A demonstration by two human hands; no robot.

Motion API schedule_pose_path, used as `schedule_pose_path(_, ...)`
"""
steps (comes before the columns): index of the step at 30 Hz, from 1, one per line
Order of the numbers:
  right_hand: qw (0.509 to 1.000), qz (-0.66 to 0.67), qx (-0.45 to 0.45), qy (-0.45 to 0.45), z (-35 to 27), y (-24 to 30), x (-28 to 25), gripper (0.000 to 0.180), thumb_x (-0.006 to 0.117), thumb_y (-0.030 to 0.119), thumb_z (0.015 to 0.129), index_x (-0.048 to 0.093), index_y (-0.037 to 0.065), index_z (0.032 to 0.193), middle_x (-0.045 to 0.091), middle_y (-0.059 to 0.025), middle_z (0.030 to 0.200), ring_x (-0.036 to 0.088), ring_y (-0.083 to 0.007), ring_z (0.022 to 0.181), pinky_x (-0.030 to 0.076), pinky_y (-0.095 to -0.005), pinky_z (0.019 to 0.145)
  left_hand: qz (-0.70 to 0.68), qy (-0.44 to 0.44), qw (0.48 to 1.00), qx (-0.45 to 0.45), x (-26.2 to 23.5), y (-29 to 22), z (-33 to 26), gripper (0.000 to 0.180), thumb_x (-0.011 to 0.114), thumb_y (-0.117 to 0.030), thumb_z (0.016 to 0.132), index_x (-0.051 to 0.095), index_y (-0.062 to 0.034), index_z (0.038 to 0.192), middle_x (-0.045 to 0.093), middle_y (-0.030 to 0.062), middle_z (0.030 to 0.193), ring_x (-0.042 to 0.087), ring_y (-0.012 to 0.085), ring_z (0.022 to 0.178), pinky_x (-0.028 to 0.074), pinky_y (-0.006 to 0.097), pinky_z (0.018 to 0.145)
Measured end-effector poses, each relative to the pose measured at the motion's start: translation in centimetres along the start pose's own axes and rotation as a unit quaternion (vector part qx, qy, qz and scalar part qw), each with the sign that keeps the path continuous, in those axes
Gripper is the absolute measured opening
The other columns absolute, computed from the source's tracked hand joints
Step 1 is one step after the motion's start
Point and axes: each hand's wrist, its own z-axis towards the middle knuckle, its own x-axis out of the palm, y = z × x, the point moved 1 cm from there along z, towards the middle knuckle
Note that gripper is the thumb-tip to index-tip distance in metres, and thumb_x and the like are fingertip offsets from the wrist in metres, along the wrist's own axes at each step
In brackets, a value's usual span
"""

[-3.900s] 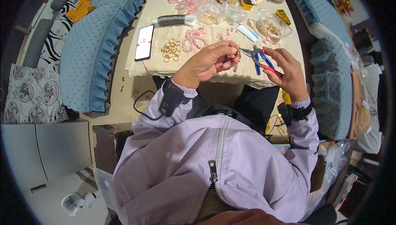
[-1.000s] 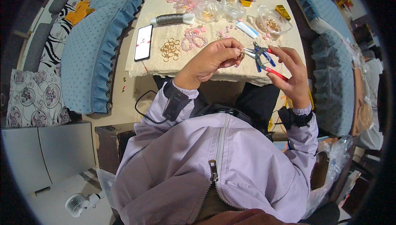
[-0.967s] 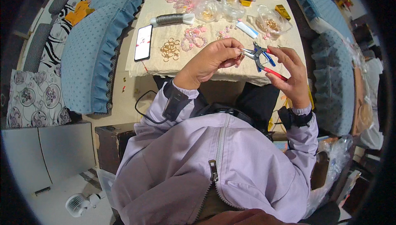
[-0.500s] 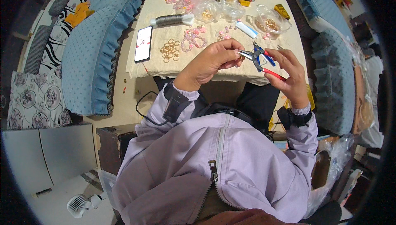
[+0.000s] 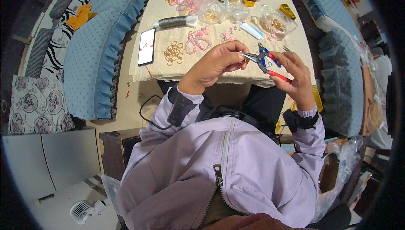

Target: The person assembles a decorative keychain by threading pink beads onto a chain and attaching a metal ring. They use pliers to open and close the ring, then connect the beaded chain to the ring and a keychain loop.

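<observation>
My right hand (image 5: pixel 294 73) grips red-handled pliers (image 5: pixel 279 74) by their two handles, above the near edge of the table. The jaws point left and reach the fingertips of my left hand (image 5: pixel 222 61). That hand is closed in a pinch at the plier tips; whatever it holds is too small and covered to make out. Just behind the pliers lies a blue-handled tool (image 5: pixel 273 57) on the cloth. A heap of gold rings (image 5: pixel 173 53) and a pink bead string (image 5: pixel 197 40) rest on the table left of my hands.
Beyond my hands the cloth-covered table (image 5: pixel 134 73) holds a phone (image 5: pixel 146 47), a grey wire spool (image 5: pixel 173 21), a white-and-blue tube (image 5: pixel 252 31) and a plastic bag of gold pieces (image 5: pixel 276 24). Blue padded seats (image 5: pixel 90 52) flank the table.
The plier handles have drawn slightly closer together, and the jaws look more closed at my left fingertips. Otherwise both hands stay nearly in place.
</observation>
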Motion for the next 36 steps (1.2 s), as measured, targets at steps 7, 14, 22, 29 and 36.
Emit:
schedule_pose_path(7,1.000,-0.001,0.014,0.004,-0.3,-0.1,0.1,0.052,0.077,0.021,0.073,0.065,0.006,0.121,0.062,-0.0157,0.094,0.063,-0.0295,0.084,0.050,-0.0352,0.072,0.001,0.003,1.000,0.010,-0.2,0.2,0.1,0.015,0.057,-0.015,0.095,0.059,-0.0048,0.106,0.061,0.0033,0.085,0.046,0.0045,0.065,0.037,0.016,0.058)
schedule_pose_path(14,0.999,0.024,0.018,0.014,-0.2,-0.5,0.4,0.052,0.078,0.019,0.074,0.065,0.007,0.122,0.062,-0.0140,0.096,0.062,-0.0262,0.083,0.049,-0.0327,0.071,-0.020,0.002,1.000,0.008,-0.3,0.1,-0.1,0.012,0.056,-0.013,0.095,0.059,-0.0061,0.104,0.061,0.0030,0.085,0.046,0.0051,0.065,0.038,0.017,0.059)
schedule_pose_path(22,0.991,0.066,0.066,-0.095,0.5,-2.8,0.1,0.050,0.072,0.015,0.079,0.061,0.006,0.126,0.062,-0.0104,0.103,0.058,-0.0185,0.089,0.046,-0.0291,0.079,-0.033,0.008,0.999,0.001,-1.0,-0.7,0.2,0.014,0.058,-0.014,0.092,0.059,-0.0050,0.102,0.061,0.0052,0.089,0.049,0.0076,0.072,0.041,0.020,0.066)
schedule_pose_path(29,0.979,-0.119,0.157,-0.044,-1.5,-9.9,3.1,0.048,0.073,0.030,0.081,0.062,0.009,0.123,0.063,-0.0155,0.107,0.062,-0.0306,0.095,0.049,-0.0387,0.084,-0.047,0.000,0.999,0.012,-1.1,-0.6,0.6,0.017,0.058,-0.015,0.094,0.059,-0.0037,0.106,0.063,0.0091,0.097,0.049,0.0073,0.071,0.042,0.019,0.066)
schedule_pose_path(36,0.967,-0.227,0.112,-0.008,-2.7,-13.6,6.4,0.047,0.073,0.033,0.080,0.064,0.009,0.119,0.063,-0.0147,0.112,0.058,-0.0322,0.102,0.047,-0.0403,0.087,-0.063,-0.007,0.998,0.031,-1.2,-0.4,1.1,0.019,0.057,-0.014,0.096,0.057,-0.0028,0.111,0.063,0.0125,0.105,0.049,0.0082,0.072,0.043,0.019,0.068)
